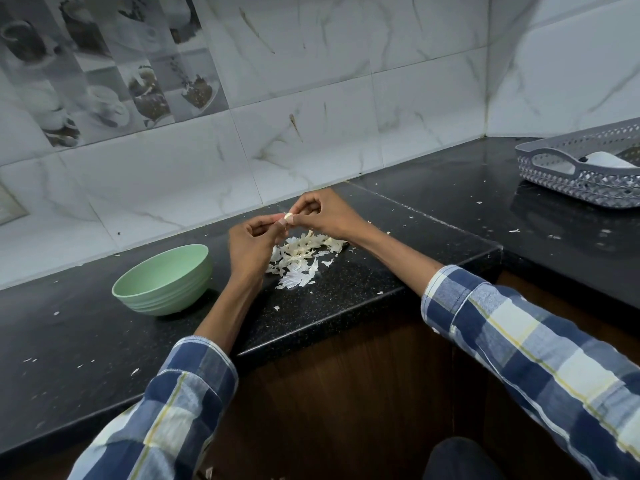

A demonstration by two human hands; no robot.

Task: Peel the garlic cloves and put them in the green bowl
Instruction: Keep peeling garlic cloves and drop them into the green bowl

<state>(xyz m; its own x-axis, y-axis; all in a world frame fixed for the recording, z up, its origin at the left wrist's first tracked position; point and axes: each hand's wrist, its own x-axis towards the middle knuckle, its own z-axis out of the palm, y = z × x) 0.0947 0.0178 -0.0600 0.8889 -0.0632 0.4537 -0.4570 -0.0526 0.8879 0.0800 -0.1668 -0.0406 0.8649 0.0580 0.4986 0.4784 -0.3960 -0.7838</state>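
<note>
- Garlic clove (287, 216) pinched between the fingertips of both hands, held in the air above the counter (346, 289), near its back edge by the tiled wall (311, 98).
- Left hand (251, 245) curled, thumb and forefinger clamped on the clove from the left.
- Right hand (325, 213) curled, fingertips pinching the clove from the right; both hands touching at the clove.
- Pile of white garlic skins (301, 259) on the counter just below the hands.
- Green bowl (162, 280) left of the left hand, near but apart, toward the counter's front edge; contents hidden.
- Grey basket (581, 171) at the far right corner.
</note>
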